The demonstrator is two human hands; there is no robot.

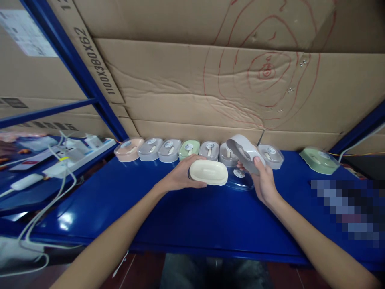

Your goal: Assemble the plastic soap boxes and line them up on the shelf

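Observation:
My left hand [180,176] grips a cream oval soap-box base [209,172], held just above the blue shelf [192,216]. My right hand [263,180] holds a grey-white oval tray part [245,153], tilted up on its edge. Between the hands a clear lid with a round label [240,178] lies flat on the shelf. Behind them, a row of closed oval boxes [168,149] in peach, grey and green stands along the cardboard wall.
A lone green box [319,160] sits at the right. Cardboard sheets [228,80] back the shelf. Blue rack posts [78,68] frame the left side, where a white power strip [78,154] and cables [39,208] lie. A blurred patch covers the right front.

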